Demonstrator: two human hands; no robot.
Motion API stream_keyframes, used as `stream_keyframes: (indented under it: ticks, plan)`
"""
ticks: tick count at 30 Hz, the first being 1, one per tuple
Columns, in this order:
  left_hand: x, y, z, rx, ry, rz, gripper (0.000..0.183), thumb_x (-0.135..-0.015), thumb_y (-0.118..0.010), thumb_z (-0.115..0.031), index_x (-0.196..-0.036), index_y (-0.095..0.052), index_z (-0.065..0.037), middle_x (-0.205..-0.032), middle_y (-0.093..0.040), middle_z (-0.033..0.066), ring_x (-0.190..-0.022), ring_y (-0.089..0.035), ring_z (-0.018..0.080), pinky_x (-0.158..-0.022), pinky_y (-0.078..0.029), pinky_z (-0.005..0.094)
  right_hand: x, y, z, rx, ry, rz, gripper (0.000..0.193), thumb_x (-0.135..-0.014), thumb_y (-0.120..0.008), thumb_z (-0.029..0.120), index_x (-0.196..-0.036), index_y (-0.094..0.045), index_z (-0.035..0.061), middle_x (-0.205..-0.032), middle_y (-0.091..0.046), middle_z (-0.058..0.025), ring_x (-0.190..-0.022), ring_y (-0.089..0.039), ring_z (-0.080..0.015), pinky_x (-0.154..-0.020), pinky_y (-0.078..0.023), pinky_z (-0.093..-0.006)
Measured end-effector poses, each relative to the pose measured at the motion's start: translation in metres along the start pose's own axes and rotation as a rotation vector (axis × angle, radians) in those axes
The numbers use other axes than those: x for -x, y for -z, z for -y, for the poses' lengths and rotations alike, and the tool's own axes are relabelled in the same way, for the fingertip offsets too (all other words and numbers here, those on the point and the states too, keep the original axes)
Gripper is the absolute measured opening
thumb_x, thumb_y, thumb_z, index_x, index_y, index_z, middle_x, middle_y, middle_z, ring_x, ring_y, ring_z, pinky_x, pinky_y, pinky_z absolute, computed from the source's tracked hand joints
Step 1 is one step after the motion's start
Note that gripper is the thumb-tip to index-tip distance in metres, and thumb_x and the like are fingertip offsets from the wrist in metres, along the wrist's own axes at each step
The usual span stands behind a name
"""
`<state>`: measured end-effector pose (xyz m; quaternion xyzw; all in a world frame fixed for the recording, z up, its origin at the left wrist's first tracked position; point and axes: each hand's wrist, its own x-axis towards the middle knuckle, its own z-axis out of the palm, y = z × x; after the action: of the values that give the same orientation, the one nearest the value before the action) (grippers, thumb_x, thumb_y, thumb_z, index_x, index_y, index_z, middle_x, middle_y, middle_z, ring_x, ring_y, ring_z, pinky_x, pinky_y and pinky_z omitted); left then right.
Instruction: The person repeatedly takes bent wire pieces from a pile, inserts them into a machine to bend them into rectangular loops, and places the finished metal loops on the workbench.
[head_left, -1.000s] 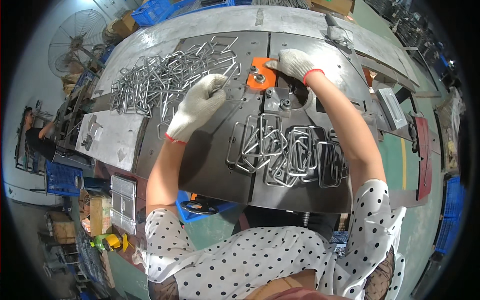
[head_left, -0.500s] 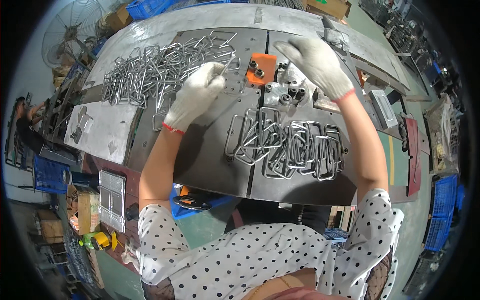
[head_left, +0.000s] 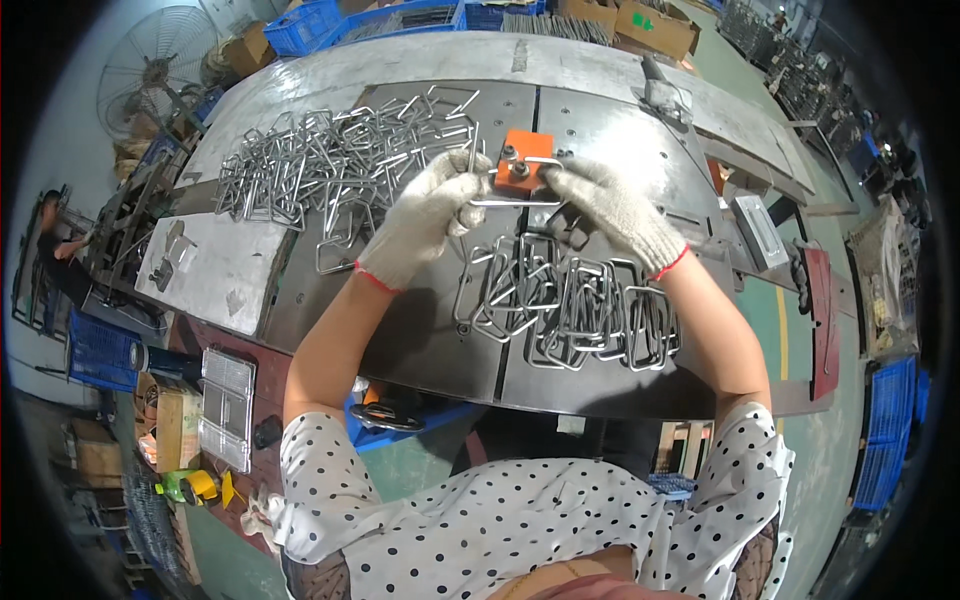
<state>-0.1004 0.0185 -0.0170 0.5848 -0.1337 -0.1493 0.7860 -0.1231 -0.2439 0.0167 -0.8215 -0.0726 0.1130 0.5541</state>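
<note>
Both my hands wear white knit gloves with red cuffs. Between them, in front of an orange block (head_left: 522, 152) with bolts on it, is a bent metal rod (head_left: 515, 204). My left hand (head_left: 428, 208) is closed round the rod's left side, one end sticking up past the fingers. On the rod's right side, my right hand (head_left: 608, 208) pinches with thumb and fingers. Below the hands lies a pile of bent rod frames (head_left: 570, 305). A larger heap of bent rods (head_left: 320, 165) spreads to the left of my left hand. My right hand partly hides the dark fixture parts beside the block.
The steel work table (head_left: 420, 350) has a front edge close to my body. A pale metal plate (head_left: 215, 265) lies at its left. Blue crates (head_left: 300, 28) and a cardboard box (head_left: 655, 28) stand beyond the far edge. Another person (head_left: 62, 250) is at far left.
My right hand has come down and left from above the fixture to the rod. My left hand has moved right and slightly down, bringing the bent rod in front of the orange block.
</note>
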Motion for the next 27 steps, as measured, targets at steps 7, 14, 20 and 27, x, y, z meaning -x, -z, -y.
stream_keyframes:
  ticks: [7, 14, 20, 27]
  plan:
    - [-0.002, -0.001, 0.002, -0.655, -0.474, 0.091, 0.021, -0.102, -0.062, -0.002, -0.123, -0.063, -0.003, -0.102, -0.066, 0.0053, -0.082, -0.064, 0.0137, -0.07, -0.054, 0.0308, -0.027, 0.007, -0.01, -0.753, -0.078, 0.081, 0.043, -0.109, -0.061, 0.039, -0.126, -0.068, 0.0009, -0.092, -0.074, -0.0082, -0.058, -0.059, -0.011, -0.047, -0.046, -0.0263]
    - [-0.002, -0.018, 0.01, -1.115, -1.071, 0.189, 0.033, -0.085, -0.076, 0.008, -0.115, -0.07, -0.001, -0.106, -0.069, 0.0125, -0.098, -0.071, 0.0296, -0.082, -0.059, 0.0377, -0.057, 0.028, -0.03, -0.531, -0.088, 0.26, 0.039, -0.105, -0.066, 0.018, -0.135, -0.063, -0.0069, -0.106, -0.076, -0.0124, -0.075, -0.068, -0.0097, -0.056, -0.055, -0.0249]
    - [0.006, -0.008, -0.002, -0.402, -0.396, 0.046, 0.017, -0.105, -0.062, -0.004, -0.121, -0.069, -0.004, -0.096, -0.064, -0.0025, -0.081, -0.058, 0.0054, -0.071, -0.051, 0.0234, -0.083, 0.067, -0.01, 0.084, 0.27, -0.334, 0.032, -0.105, -0.063, 0.015, -0.136, -0.069, 0.0074, -0.106, -0.078, -0.0002, -0.072, -0.064, -0.0061, -0.062, -0.052, -0.0235]
    - [-0.004, 0.0, 0.005, -0.301, -0.134, -0.067, 0.02, -0.111, -0.058, -0.019, -0.122, -0.069, -0.006, -0.091, -0.067, -0.0015, -0.069, -0.051, 0.003, -0.058, -0.039, 0.0199, -0.105, 0.067, -0.055, 0.408, 0.613, -0.259, 0.031, -0.104, -0.062, 0.011, -0.134, -0.069, 0.0101, -0.107, -0.078, -0.0033, -0.075, -0.063, -0.0136, -0.074, -0.055, -0.0294]
